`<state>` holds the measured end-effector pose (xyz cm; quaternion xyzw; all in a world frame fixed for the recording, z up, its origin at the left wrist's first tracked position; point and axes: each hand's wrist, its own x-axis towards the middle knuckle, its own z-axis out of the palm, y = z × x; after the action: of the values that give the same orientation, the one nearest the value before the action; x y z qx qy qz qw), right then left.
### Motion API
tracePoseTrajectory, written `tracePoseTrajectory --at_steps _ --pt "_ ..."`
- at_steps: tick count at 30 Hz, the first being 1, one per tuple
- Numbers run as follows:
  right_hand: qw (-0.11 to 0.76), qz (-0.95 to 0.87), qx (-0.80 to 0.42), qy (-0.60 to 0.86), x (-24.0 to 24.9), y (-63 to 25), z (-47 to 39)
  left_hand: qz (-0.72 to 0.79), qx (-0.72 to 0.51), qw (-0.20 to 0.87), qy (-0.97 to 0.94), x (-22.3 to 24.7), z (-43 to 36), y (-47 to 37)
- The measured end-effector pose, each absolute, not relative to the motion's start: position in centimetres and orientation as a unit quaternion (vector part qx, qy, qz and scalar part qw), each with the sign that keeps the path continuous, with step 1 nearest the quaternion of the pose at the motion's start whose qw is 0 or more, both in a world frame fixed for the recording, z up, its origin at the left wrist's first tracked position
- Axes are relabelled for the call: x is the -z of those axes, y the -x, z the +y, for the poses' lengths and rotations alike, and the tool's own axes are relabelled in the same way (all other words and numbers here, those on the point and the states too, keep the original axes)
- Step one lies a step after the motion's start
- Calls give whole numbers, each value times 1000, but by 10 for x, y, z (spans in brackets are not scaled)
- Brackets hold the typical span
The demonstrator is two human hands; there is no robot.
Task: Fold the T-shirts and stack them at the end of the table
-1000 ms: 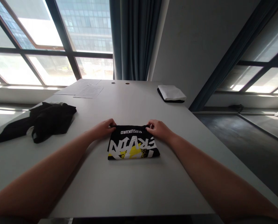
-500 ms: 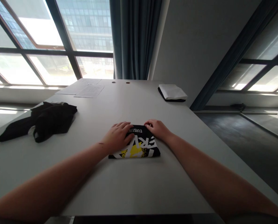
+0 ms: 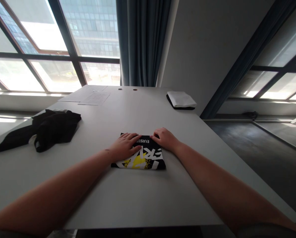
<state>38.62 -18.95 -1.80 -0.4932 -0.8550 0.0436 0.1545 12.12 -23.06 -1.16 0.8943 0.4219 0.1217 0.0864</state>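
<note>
In front of me on the table lies a folded black T-shirt (image 3: 148,153) with white lettering and a yellow print, neatly rectangular. My left hand (image 3: 125,145) rests flat over its left part, fingers stretched out and a little apart, hiding some of the print. At the far right corner is my right hand (image 3: 164,138), its fingers curled and closed on the shirt's edge; the fingertips are partly hidden.
A crumpled black garment (image 3: 55,127) lies on the white table (image 3: 143,198) to the left. Folded white cloth (image 3: 182,99) sits on black cloth at the back right. Paper sheets (image 3: 94,98) lie at the back left, near the windows.
The folded T-shirt sits slightly farther left in view, as does my right hand. My left hand has shifted a little left and lies flatter on the cloth.
</note>
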Motion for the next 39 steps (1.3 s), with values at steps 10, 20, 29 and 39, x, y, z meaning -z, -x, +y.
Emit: tracePoseTrajectory --at_steps 10,20,29,39 --pt "292 -791 -240 482 17 -387 -197 419 -141 105 -891 13 -223 -113" --pt "437 -639 -466 428 29 -388 -188 455 -162 122 -867 17 -208 -97" --pt "460 -467 -657 371 18 -388 -192 504 -177 103 -839 17 -199 -90" --pt "235 -562 -717 338 3 -383 -212 540 -185 93 -816 22 -188 -85"
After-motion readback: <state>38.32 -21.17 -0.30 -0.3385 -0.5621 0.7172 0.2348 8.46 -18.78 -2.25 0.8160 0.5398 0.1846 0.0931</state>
